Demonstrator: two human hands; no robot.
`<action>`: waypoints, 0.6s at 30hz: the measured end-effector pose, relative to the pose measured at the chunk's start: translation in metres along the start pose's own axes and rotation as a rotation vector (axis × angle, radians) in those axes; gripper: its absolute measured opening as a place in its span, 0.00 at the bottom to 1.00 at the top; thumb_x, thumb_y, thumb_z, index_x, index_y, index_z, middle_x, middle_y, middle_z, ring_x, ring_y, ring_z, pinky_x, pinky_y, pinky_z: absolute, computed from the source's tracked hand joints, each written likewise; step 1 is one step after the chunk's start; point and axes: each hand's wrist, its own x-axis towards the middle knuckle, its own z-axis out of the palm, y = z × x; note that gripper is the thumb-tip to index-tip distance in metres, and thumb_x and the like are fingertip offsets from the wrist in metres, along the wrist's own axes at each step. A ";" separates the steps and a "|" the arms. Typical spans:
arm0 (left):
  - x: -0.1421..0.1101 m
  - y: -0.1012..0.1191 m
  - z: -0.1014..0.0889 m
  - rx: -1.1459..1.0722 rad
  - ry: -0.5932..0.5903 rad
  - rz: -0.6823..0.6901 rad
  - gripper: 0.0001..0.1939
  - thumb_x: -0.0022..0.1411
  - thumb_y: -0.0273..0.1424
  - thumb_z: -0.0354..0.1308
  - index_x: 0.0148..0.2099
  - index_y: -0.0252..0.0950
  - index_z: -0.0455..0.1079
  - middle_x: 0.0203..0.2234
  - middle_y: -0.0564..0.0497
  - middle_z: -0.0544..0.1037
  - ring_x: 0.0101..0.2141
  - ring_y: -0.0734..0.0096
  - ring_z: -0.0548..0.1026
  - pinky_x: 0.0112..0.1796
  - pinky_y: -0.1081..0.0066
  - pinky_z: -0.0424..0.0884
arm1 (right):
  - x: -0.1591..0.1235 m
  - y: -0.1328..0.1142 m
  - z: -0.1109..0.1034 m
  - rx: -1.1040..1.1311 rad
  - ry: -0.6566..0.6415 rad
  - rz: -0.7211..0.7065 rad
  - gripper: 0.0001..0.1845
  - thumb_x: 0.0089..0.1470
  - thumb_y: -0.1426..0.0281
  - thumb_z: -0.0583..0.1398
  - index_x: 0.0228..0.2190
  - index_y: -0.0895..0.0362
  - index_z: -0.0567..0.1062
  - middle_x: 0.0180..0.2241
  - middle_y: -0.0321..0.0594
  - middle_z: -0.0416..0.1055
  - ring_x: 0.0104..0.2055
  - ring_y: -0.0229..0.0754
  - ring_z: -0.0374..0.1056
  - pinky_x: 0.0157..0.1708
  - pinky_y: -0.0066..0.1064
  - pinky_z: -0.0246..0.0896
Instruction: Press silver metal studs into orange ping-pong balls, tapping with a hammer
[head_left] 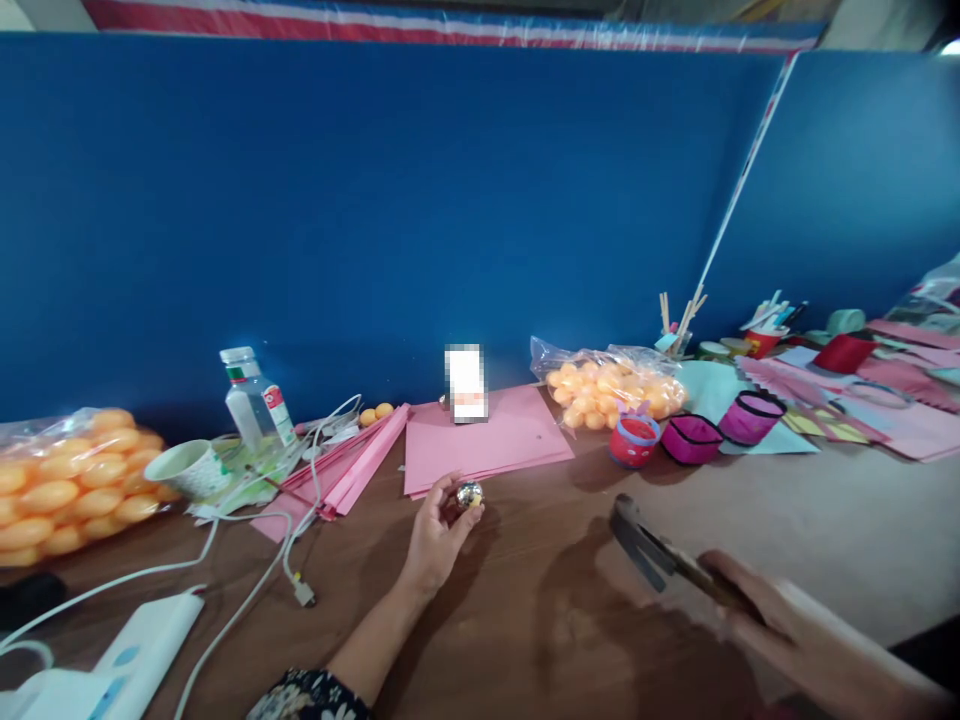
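On the brown table, my left hand [437, 532] has its thumb and fingers closed round a small shiny metal ball [470, 495], at the near edge of a stack of pink paper [487, 442]. The ball has a mirror-like silver surface with a yellowish patch. My right hand [769, 625], slightly blurred, grips the wooden handle of a hammer [643, 545]. Its dark metal head is to the right of the ball, apart from it, above the table. A phone [466, 385] with a blurred-out screen is at the back of the pink paper.
Bags of orange balls lie at left [82, 485] and right [600, 385]. Small red and magenta pouches [691, 440] are near the right bag. A clear bottle [255, 405], a paper cup [187, 470], white cables and a power strip [131, 650] are at left. A blue partition [375, 200] rises behind.
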 end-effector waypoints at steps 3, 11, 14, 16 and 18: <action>0.000 0.001 0.001 -0.005 -0.014 0.016 0.20 0.48 0.30 0.61 0.46 0.36 0.63 0.36 0.50 0.73 0.36 0.72 0.72 0.41 0.71 0.68 | -0.008 -0.057 0.008 0.389 -0.246 0.120 0.20 0.53 0.60 0.48 0.43 0.58 0.65 0.28 0.40 0.69 0.27 0.40 0.66 0.28 0.28 0.62; -0.001 0.000 -0.002 -0.023 -0.017 0.029 0.20 0.48 0.29 0.61 0.45 0.36 0.64 0.36 0.50 0.73 0.35 0.72 0.72 0.39 0.72 0.67 | 0.013 -0.134 0.027 0.850 -0.570 -0.030 0.12 0.57 0.62 0.48 0.36 0.58 0.61 0.23 0.31 0.60 0.20 0.31 0.57 0.22 0.24 0.58; -0.001 0.001 -0.001 -0.031 -0.019 0.027 0.22 0.48 0.28 0.61 0.47 0.36 0.63 0.39 0.48 0.73 0.38 0.70 0.72 0.42 0.71 0.66 | 0.017 -0.137 0.037 0.826 -0.460 -0.049 0.10 0.58 0.62 0.47 0.32 0.56 0.60 0.23 0.31 0.58 0.21 0.30 0.55 0.21 0.22 0.57; -0.001 0.002 0.000 -0.028 -0.024 0.045 0.21 0.48 0.28 0.60 0.47 0.36 0.63 0.38 0.48 0.73 0.39 0.69 0.72 0.42 0.70 0.66 | 0.019 -0.138 0.045 0.808 -0.397 -0.039 0.10 0.58 0.62 0.47 0.31 0.56 0.59 0.23 0.30 0.57 0.21 0.30 0.54 0.19 0.21 0.56; -0.001 0.002 0.001 -0.034 -0.044 0.073 0.20 0.49 0.27 0.60 0.46 0.36 0.65 0.38 0.48 0.74 0.40 0.68 0.72 0.43 0.70 0.66 | 0.021 -0.137 0.053 0.802 -0.396 -0.024 0.10 0.58 0.62 0.46 0.32 0.56 0.58 0.23 0.30 0.57 0.20 0.30 0.53 0.18 0.21 0.54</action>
